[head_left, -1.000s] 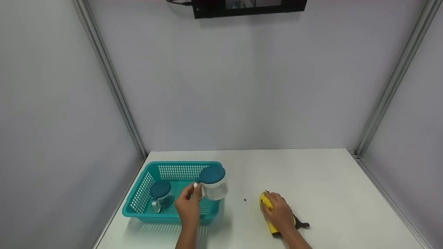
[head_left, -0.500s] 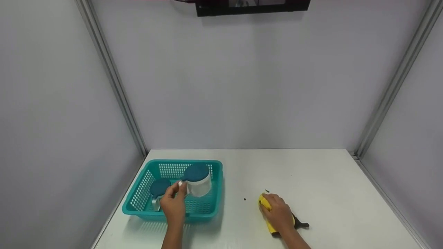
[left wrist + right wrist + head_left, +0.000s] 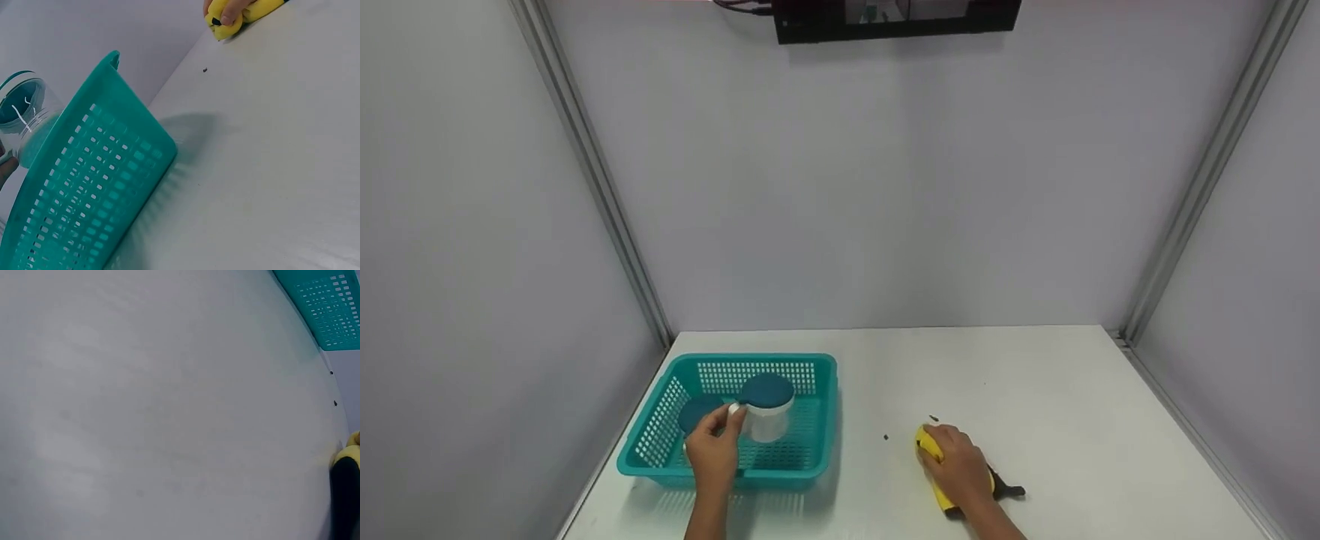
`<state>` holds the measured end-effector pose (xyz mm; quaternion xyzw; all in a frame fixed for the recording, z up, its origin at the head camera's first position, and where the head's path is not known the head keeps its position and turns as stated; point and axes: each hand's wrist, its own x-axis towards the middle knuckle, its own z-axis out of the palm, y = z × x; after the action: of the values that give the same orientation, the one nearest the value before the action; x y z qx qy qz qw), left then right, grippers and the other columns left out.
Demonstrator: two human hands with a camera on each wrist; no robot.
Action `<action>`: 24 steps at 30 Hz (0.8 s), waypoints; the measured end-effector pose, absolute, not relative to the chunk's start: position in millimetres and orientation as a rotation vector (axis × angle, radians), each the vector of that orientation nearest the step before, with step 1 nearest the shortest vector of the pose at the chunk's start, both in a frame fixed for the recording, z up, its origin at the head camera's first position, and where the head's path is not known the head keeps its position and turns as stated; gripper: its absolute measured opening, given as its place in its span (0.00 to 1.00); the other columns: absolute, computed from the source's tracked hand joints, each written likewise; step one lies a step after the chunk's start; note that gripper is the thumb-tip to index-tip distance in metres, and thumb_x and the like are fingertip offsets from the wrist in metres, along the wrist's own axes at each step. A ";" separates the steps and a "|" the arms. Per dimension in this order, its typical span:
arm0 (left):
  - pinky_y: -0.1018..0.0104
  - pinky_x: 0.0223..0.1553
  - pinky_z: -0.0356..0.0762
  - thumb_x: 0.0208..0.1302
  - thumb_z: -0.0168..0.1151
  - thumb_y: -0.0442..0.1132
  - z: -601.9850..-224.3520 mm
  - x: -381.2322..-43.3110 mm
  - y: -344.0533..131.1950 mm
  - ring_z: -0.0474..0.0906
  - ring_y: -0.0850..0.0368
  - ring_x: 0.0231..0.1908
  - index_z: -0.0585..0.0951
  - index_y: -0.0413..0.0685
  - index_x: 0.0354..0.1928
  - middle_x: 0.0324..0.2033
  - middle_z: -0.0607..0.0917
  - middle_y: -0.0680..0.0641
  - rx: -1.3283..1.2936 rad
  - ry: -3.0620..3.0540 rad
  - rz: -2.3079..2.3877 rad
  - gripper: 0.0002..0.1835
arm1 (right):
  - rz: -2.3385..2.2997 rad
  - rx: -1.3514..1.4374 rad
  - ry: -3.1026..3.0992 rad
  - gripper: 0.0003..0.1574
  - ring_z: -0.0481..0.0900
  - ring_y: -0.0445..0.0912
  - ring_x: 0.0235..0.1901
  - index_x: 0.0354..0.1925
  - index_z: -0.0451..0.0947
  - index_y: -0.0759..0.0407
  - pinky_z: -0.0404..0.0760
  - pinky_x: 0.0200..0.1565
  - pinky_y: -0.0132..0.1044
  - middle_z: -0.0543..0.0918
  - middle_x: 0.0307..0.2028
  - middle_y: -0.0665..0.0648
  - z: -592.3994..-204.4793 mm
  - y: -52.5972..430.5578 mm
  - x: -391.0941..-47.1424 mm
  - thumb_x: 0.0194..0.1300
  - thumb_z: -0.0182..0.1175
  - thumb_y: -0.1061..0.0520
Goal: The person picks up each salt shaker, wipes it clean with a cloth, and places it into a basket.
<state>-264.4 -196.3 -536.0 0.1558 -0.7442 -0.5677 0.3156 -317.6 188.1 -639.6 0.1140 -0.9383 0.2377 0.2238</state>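
Note:
My left hand (image 3: 712, 454) pinches the handle of a clear jar (image 3: 769, 424) with a blue lid (image 3: 766, 390). The jar is upright within the teal basket (image 3: 769, 474); whether it touches the bottom I cannot tell. A second blue-lidded jar (image 3: 696, 410) sits in the basket, mostly hidden behind my left hand. On the table to the right, my right hand (image 3: 958, 465) grips a yellow, soft-looking thing (image 3: 928, 444) with black ends, its exact kind unclear. In the right wrist view only a piece of the yellow and black thing (image 3: 347, 464) shows at the edge.
The white table (image 3: 1057, 420) carries the basket near its left edge. Small dark specks (image 3: 886, 437) lie between basket and right hand. Grey walls (image 3: 885, 187) stand behind and on both sides. A black-framed screen (image 3: 892, 30) hangs at the top.
My left hand has carried the jar left and down, from over the basket's right side to inside it. My right hand stays on the yellow thing. The head view has shifted slightly.

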 end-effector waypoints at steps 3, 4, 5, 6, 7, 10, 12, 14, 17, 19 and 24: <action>0.75 0.37 0.79 0.63 0.67 0.54 -539.3 -266.0 -200.3 0.81 0.57 0.42 0.85 0.42 0.48 0.42 0.87 0.43 0.386 -2.009 -1.515 0.22 | 0.649 0.312 -2.592 0.28 0.81 0.45 0.49 0.58 0.79 0.41 0.81 0.42 0.42 0.82 0.50 0.47 -639.6 187.6 -317.5 0.60 0.69 0.41; 0.75 0.37 0.79 0.63 0.66 0.54 -540.4 -267.1 -201.3 0.81 0.57 0.41 0.85 0.43 0.48 0.41 0.87 0.43 0.379 -2.025 -1.524 0.23 | 0.651 0.314 -2.588 0.28 0.81 0.45 0.48 0.57 0.79 0.41 0.81 0.42 0.42 0.82 0.50 0.47 -639.4 187.4 -317.4 0.60 0.69 0.41; 0.74 0.36 0.79 0.63 0.66 0.55 -541.2 -268.1 -201.9 0.81 0.57 0.41 0.85 0.43 0.48 0.41 0.87 0.43 0.373 -2.044 -1.527 0.23 | 0.651 0.316 -2.583 0.27 0.81 0.45 0.48 0.57 0.80 0.41 0.81 0.42 0.42 0.83 0.50 0.47 -639.1 187.2 -317.4 0.59 0.69 0.41; 0.74 0.36 0.79 0.63 0.66 0.55 -542.0 -269.0 -202.2 0.81 0.57 0.40 0.85 0.43 0.48 0.41 0.87 0.43 0.371 -2.059 -1.530 0.23 | 0.651 0.318 -2.580 0.27 0.81 0.45 0.48 0.57 0.80 0.41 0.81 0.42 0.42 0.83 0.49 0.47 -638.9 187.0 -317.3 0.59 0.69 0.41; 0.73 0.36 0.79 0.63 0.66 0.55 -542.8 -270.0 -202.3 0.81 0.57 0.39 0.85 0.43 0.48 0.40 0.87 0.43 0.366 -2.073 -1.536 0.23 | 0.650 0.318 -2.579 0.27 0.81 0.45 0.48 0.57 0.80 0.41 0.81 0.41 0.42 0.83 0.49 0.47 -638.8 186.9 -317.2 0.59 0.69 0.41; 0.72 0.35 0.79 0.63 0.67 0.54 -545.2 -273.2 -201.9 0.81 0.57 0.38 0.86 0.44 0.47 0.39 0.87 0.44 0.366 -2.113 -1.536 0.21 | 0.646 0.314 -2.576 0.27 0.81 0.44 0.47 0.57 0.80 0.41 0.81 0.41 0.42 0.83 0.49 0.46 -638.9 186.4 -317.0 0.59 0.69 0.41; 0.71 0.35 0.79 0.63 0.67 0.52 -546.7 -275.2 -201.9 0.81 0.57 0.38 0.86 0.44 0.47 0.39 0.87 0.44 0.370 -2.134 -1.535 0.20 | 0.641 0.311 -2.575 0.27 0.81 0.44 0.46 0.57 0.80 0.41 0.81 0.41 0.41 0.83 0.49 0.46 -639.0 185.9 -316.9 0.59 0.69 0.41; 0.69 0.36 0.79 0.63 0.68 0.50 -547.6 -277.3 -201.7 0.81 0.56 0.39 0.86 0.43 0.47 0.39 0.87 0.44 0.367 -2.156 -1.526 0.19 | 0.643 0.313 -2.569 0.27 0.81 0.43 0.46 0.56 0.80 0.41 0.81 0.40 0.41 0.83 0.48 0.46 -639.0 185.6 -316.7 0.59 0.69 0.41; 0.65 0.36 0.79 0.63 0.68 0.49 -549.0 -280.7 -201.5 0.81 0.55 0.38 0.86 0.44 0.47 0.39 0.88 0.45 0.342 -2.202 -1.493 0.17 | 0.649 0.317 -2.560 0.26 0.81 0.43 0.47 0.56 0.81 0.41 0.81 0.41 0.41 0.83 0.48 0.45 -639.3 185.9 -316.7 0.59 0.70 0.41; 0.63 0.37 0.79 0.63 0.68 0.49 -549.3 -283.1 -201.7 0.81 0.56 0.37 0.87 0.45 0.46 0.38 0.88 0.46 0.332 -2.240 -1.449 0.16 | 0.656 0.317 -2.560 0.26 0.81 0.43 0.47 0.56 0.81 0.41 0.81 0.41 0.41 0.83 0.48 0.45 -639.7 186.3 -316.8 0.59 0.70 0.41; 0.58 0.37 0.81 0.63 0.68 0.48 -548.3 -289.0 -200.8 0.83 0.54 0.37 0.87 0.44 0.46 0.38 0.88 0.45 0.330 -2.316 -1.391 0.16 | 0.652 0.309 -2.560 0.26 0.81 0.43 0.48 0.56 0.81 0.41 0.81 0.42 0.41 0.83 0.48 0.45 -638.9 186.5 -317.7 0.59 0.69 0.41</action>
<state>-289.0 -200.8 -548.3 0.1185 -0.8322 -0.5000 0.2083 -317.7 186.5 -638.9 0.1126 -0.9348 0.2380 0.2384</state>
